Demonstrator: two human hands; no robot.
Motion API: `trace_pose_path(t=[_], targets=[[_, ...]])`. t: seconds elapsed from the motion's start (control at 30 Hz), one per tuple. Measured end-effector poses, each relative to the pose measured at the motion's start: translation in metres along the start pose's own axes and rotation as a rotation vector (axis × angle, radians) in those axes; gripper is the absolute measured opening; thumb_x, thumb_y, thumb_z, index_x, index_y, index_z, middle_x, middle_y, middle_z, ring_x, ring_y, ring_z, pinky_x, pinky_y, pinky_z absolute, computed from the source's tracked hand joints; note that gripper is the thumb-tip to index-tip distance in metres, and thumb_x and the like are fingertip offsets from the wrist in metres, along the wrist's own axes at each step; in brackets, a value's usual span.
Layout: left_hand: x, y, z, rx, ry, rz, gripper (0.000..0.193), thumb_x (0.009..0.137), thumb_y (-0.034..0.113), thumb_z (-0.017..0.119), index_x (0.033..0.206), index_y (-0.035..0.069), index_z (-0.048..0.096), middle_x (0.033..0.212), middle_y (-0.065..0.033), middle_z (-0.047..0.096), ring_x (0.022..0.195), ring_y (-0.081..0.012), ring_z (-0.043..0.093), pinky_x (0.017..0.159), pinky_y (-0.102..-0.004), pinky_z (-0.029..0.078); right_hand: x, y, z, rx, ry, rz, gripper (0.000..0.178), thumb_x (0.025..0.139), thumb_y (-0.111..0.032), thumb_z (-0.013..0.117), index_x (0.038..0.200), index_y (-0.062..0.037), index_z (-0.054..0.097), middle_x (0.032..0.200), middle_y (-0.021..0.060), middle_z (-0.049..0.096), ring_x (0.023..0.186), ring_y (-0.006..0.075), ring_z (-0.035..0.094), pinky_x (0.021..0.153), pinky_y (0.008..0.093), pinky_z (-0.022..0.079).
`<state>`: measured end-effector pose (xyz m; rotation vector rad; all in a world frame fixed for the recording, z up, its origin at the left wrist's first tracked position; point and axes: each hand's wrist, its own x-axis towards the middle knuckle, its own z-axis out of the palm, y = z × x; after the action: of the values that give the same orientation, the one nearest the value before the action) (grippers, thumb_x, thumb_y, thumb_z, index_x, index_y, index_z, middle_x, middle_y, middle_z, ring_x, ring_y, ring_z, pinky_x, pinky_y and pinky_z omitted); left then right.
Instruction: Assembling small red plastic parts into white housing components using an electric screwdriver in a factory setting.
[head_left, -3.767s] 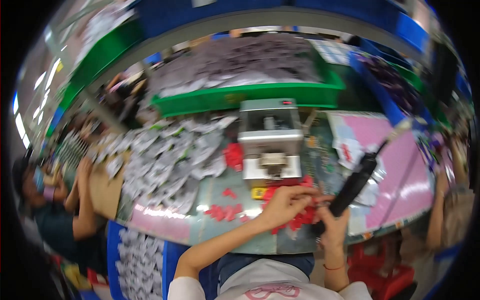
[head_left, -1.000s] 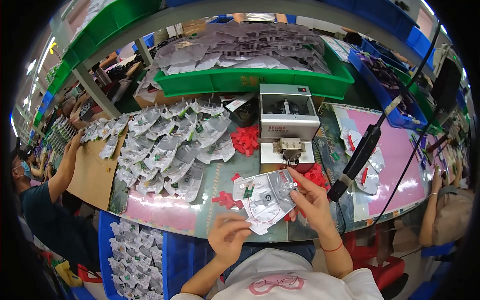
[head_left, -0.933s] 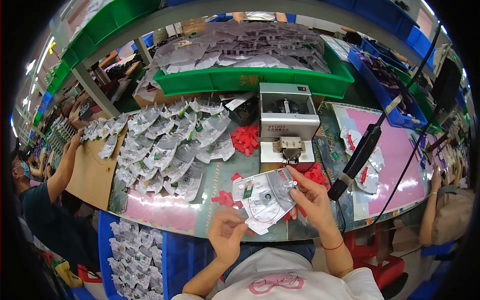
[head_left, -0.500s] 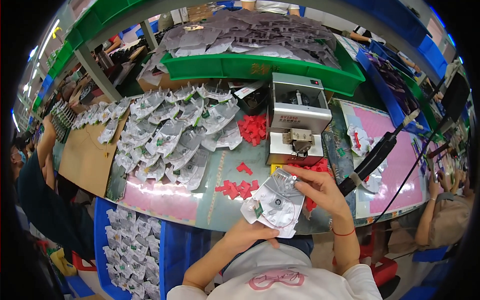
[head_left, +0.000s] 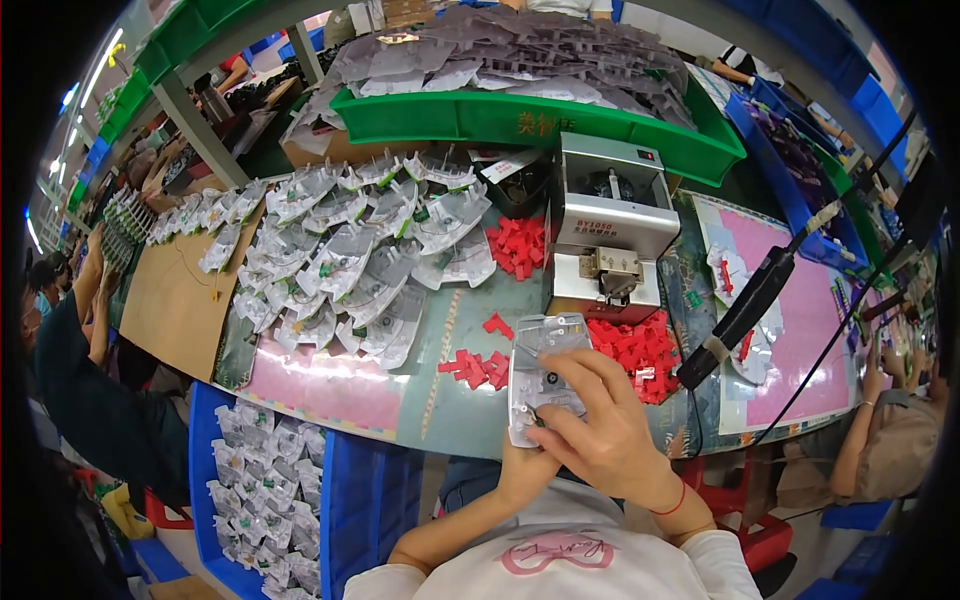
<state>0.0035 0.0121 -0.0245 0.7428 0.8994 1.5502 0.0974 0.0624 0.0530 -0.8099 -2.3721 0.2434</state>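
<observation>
A clear plastic housing (head_left: 530, 380) is tilted up in front of me, just this side of the silver machine. From below, my left hand (head_left: 527, 472) grips its lower end; most of those fingers are hidden behind it. My right hand (head_left: 610, 430) is curled over the face and right side of the housing, thumb low and fingertips higher up. A small dark part shows near the thumb, too small to name. Loose red plastic pieces (head_left: 478, 370) lie left of the housing, and a heap of red pieces (head_left: 636, 350) lies to its right.
The silver benchtop machine (head_left: 608, 225) stands behind the housing. Similar housings (head_left: 345, 265) are piled at left, and more fill a blue crate (head_left: 205, 500) below the table edge. A green bin (head_left: 440, 122) holds grey plastic parts. A black cylindrical tool (head_left: 745, 310) slants in from the right.
The housing has turned more upright and shifted slightly left. My right hand has moved from its upper right edge down over its face. The whole view has shifted slightly.
</observation>
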Motion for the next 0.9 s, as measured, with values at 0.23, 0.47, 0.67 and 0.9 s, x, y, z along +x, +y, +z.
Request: trace_pose_path(t=[0.23,0.47,0.67,0.9], targets=[[-0.014,-0.017,-0.01,0.022,0.063,-0.046,0.036,0.076,-0.005,0.053,0.111,-0.002,0.045,0.101,-0.009,0.054,0.092,-0.0171,0.055,0.078,-0.0307,0.046,-0.022,-0.002,0.004,0.003,0.179,-0.042,0.021,0.061,-0.014,0.068,0.078,-0.0034,0.06,0.097,0.0101,0.057,0.087,0.0257,0.053,0.067,0.0342,0.046],[-0.015,0.012,-0.007,-0.199,0.099,-0.426,0.022,0.08,0.007,0.052,0.101,-0.001,0.051,0.087,-0.0123,0.058,0.079,-0.0214,0.058,0.071,-0.0303,0.047,-0.05,0.013,0.013,0.231,0.16,-0.292,0.019,0.064,-0.014,0.068,0.079,-0.0044,0.06,0.082,0.0072,0.06,0.064,0.0177,0.059,0.054,0.0248,0.05],[-0.012,0.012,0.002,-0.409,0.13,-0.449,0.021,0.082,0.002,0.052,0.103,0.002,0.05,0.092,-0.0081,0.057,0.079,-0.0177,0.057,0.067,-0.0302,0.047,-0.055,0.019,0.009,0.323,0.149,-0.296,0.014,0.071,-0.016,0.066,0.076,-0.0038,0.061,0.077,0.0072,0.061,0.064,0.0192,0.061,0.052,0.0259,0.049],[-0.02,0.002,-0.011,-0.439,0.04,-0.409,0.027,0.082,0.001,0.053,0.108,0.002,0.048,0.092,-0.0067,0.056,0.082,-0.016,0.056,0.069,-0.0278,0.045,-0.055,0.02,0.012,0.361,0.083,-0.324,0.015,0.07,-0.016,0.066,0.075,-0.0035,0.06,0.076,0.0073,0.061,0.062,0.0196,0.06,0.052,0.0257,0.048]])
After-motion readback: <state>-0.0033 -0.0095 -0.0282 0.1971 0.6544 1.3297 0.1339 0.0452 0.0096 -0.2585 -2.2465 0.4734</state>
